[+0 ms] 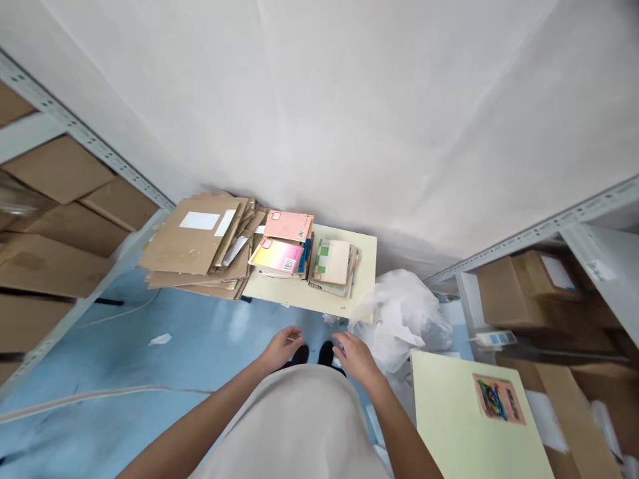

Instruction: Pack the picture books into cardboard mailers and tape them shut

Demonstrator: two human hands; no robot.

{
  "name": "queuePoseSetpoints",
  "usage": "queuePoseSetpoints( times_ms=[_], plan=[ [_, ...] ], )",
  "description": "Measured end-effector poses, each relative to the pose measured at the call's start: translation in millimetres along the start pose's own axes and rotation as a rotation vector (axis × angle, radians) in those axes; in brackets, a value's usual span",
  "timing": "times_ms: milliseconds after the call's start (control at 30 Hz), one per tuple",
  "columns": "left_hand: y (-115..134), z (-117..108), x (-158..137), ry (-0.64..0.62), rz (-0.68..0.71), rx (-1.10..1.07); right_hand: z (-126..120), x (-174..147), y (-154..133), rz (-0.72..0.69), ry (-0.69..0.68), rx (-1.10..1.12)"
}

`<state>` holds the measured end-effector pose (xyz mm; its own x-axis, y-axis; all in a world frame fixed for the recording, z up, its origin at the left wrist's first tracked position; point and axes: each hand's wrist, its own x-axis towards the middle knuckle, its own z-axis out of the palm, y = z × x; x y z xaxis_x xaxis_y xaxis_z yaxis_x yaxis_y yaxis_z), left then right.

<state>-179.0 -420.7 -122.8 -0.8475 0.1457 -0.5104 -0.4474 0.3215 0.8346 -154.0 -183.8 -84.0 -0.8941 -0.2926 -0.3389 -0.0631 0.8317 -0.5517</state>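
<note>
Both of my hands hang in front of my body, above the blue floor, with nothing in them. My left hand (pixel 283 348) has its fingers loosely bent and apart. Level with it, my right hand (pixel 355 354) is open too, its fingers slightly curled. Beyond them stands a low pale-yellow table (pixel 367 266). Two piles of books lie side by side on it, topped by a pink book (pixel 288 226) and a yellow-and-pink book (pixel 277 257). To their right is a smaller pile under a green-and-cream book (pixel 331 261). Neither hand touches the table or books.
Flattened cardboard (pixel 184 246) is stacked at the table's left end. A white plastic bag (pixel 399 319) sits by its right end. Another pale-yellow table (pixel 444 412) at right bears a colourful book (pixel 499 399). Shelves with boxes (pixel 60 169) flank both sides; a cable (pixel 100 394) crosses the floor.
</note>
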Motion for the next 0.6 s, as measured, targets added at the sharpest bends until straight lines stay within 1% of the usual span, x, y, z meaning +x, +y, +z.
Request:
queuePoseSetpoints(
  times_ms=[100, 167, 233, 300, 367, 467, 600],
  plan=[
    [4.8, -0.3, 3.4, 0.096, -0.013, -0.094, -6.1, 25.2, -4.2, -0.105, -0.081, -0.075],
    [8.1, -6.5, 4.7, 0.174, -0.042, -0.152, -8.7, 43.9, -14.4, -0.197, -0.143, -0.142],
    [10.2, -18.3, 6.0, 0.268, -0.074, -0.198, -9.5, 63.2, -30.3, -0.299, -0.202, -0.185],
    [10.0, -35.8, 7.8, 0.368, -0.103, -0.236, -7.3, 82.3, -51.0, -0.39, -0.241, -0.19],
    [6.9, -59.0, 10.5, 0.483, -0.125, -0.268, -1.2, 101.4, -75.3, -0.459, -0.26, -0.166],
    [-3.2, -104.4, 17.4, 0.645, -0.152, -0.317, 16.0, 133.5, -117.1, -0.521, -0.264, -0.084],
    [-20.6, -175.5, 32.5, 0.831, -0.173, -0.454, 48.7, 186.4, -175.9, -0.496, -0.228, 0.068]
  ],
)
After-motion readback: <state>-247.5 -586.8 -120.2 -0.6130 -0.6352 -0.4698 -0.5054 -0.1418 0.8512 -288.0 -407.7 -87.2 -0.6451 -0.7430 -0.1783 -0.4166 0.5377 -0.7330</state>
